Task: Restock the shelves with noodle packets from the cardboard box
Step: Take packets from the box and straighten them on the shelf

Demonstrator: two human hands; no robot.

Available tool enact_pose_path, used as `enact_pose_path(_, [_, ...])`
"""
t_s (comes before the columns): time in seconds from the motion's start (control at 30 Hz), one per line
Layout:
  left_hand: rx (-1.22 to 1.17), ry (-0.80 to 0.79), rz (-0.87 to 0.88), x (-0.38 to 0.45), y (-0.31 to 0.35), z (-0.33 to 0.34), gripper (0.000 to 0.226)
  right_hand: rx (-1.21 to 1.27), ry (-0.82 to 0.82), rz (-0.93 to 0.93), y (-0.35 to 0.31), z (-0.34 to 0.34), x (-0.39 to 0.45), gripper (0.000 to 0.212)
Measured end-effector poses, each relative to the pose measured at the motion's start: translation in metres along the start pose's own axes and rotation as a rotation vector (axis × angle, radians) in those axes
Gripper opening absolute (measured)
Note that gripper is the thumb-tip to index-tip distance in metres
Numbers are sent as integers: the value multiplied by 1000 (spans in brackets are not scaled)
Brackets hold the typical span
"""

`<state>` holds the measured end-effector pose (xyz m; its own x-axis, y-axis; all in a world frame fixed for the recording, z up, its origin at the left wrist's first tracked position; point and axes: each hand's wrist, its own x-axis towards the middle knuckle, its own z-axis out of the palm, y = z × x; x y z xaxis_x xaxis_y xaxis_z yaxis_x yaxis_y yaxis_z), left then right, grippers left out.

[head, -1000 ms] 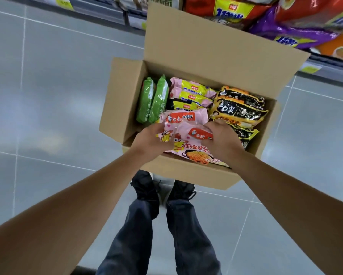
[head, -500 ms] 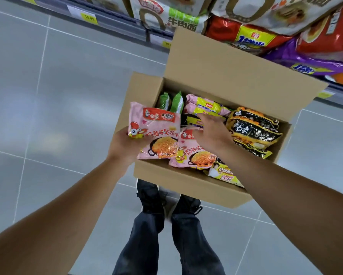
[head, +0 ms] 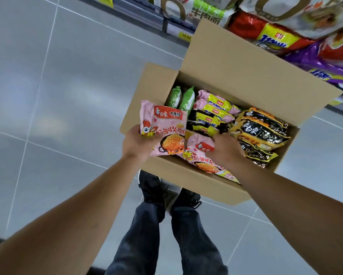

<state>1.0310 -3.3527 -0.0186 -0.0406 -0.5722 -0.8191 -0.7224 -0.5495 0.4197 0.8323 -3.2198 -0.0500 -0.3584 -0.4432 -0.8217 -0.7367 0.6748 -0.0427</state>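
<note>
**Grey tile, open carton, two pink packets in hand**

Grey glossy floor tiles (head: pixel 71 100) underfoot, crossed by pale grout lines. Shop shelves (head: pixel 142 10) along the top edge, fronted with yellow price tags and stacked with large multipacks (head: pixel 275 38) in red, white and purple. Open cardboard box (head: pixel 222 62) on the floor just before the shelves, far flap raised. Inside: black-and-gold noodle packets (head: pixel 263 132) at the right, pink-and-yellow packets (head: pixel 214 110) in the middle, two green packets (head: pixel 181 98) on edge at the left. Dark trousers and black shoes (head: pixel 152 191) directly below the box's near wall.

Left hand (head: pixel 136 143) at the box's near-left corner, thumb and fingers curled round the lower edge of a pink noodle packet (head: pixel 162 128), raised face-up above the rim. Right hand (head: pixel 226 149) lower, within the box, back toward the camera, fingers bent down onto a second pink packet (head: pixel 202 159) lying against the near wall; fingertips hidden, so firmness of grip cannot be told.
</note>
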Motion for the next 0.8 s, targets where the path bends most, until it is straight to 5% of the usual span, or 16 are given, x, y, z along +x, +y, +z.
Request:
enact_pose_path(0.1, [5,-11,2,-20,15,-5,41,88,41,68,2,-17,-28,37])
enact_pose_path(0.3, [28,-12,72,-68,51,-29,18,295,118,167,6,-68,-85,39])
enact_pose_path(0.53, [-84,-32,146,-158,129,-89,28,309,297,125,-3,-158,-184,42])
enact_pose_path(0.8, [-7,28,489,-272,224,-167,19,378,551,12,-10,-268,-307,33])
